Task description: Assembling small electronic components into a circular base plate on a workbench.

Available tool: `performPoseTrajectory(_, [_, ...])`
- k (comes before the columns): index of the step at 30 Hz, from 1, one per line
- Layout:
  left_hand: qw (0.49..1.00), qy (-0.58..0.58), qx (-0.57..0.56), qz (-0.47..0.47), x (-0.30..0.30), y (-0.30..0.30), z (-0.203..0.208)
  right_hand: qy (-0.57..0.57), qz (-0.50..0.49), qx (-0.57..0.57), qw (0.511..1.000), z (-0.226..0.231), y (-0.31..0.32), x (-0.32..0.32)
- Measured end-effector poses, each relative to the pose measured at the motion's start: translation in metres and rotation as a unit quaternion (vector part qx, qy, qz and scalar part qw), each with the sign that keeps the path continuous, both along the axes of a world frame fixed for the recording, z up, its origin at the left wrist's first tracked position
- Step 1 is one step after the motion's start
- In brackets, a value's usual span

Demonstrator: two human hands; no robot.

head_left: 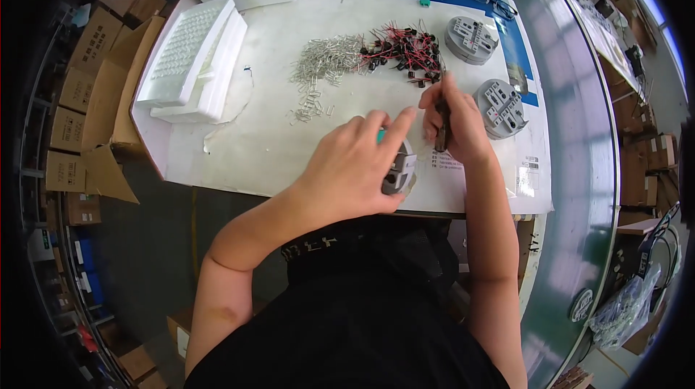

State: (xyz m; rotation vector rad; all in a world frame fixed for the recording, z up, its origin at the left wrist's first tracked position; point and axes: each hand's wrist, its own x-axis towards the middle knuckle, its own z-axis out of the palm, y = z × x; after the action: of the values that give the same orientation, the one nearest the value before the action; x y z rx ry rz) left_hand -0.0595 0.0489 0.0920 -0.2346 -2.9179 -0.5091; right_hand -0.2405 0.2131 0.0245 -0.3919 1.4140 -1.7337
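At a white-topped workbench (275, 143) seen from above, a person's left hand (355, 164) was curled over a round grey plastic fixture (400, 172) near the front edge, fingers wrapped on its top and side so that most of it was hidden. Just beside it, the right hand (452, 124) was closed around a dark, slender hand tool (441, 128), its tip pointed down toward the fixture. Two more grey round fixtures appeared to be finished or waiting: one (499, 108) lay just right of the right hand, the other (470, 39) farther back. Behind the hands, a tangle of red-and-black wired components (402, 52) sat touching a heap of small silvery metal pins (326, 63), both piles looking largely undrawn, which suggested much of the assembly remained. A white foam tray (192, 63) with rows of pockets rested at the left of the bench, with cardboard boxes (87, 92) stacked beyond the edge. Whether the fixture in hand was fully loaded could not be told.
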Motion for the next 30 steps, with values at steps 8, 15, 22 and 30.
performPoseTrajectory(8, [0.951, 0.111, 0.256, 0.133, 0.051, -0.008, -0.083, 0.308, 0.038, 0.209, 0.927, 0.053, 0.008, 0.046])
performPoseTrajectory(15, [0.955, 0.048, 0.279, 0.087, 0.052, -0.040, -0.064, 0.535, 0.143, 0.293, 0.779, 0.067, -0.001, 0.082])
performPoseTrajectory(22, [0.956, 0.068, 0.274, 0.083, 0.048, -0.038, -0.084, 0.593, 0.148, 0.358, 0.706, 0.061, -0.011, 0.094])
performPoseTrajectory(30, [0.953, 0.075, 0.280, 0.084, 0.047, -0.037, -0.084, 0.564, 0.156, 0.361, 0.726, 0.058, -0.017, 0.093])
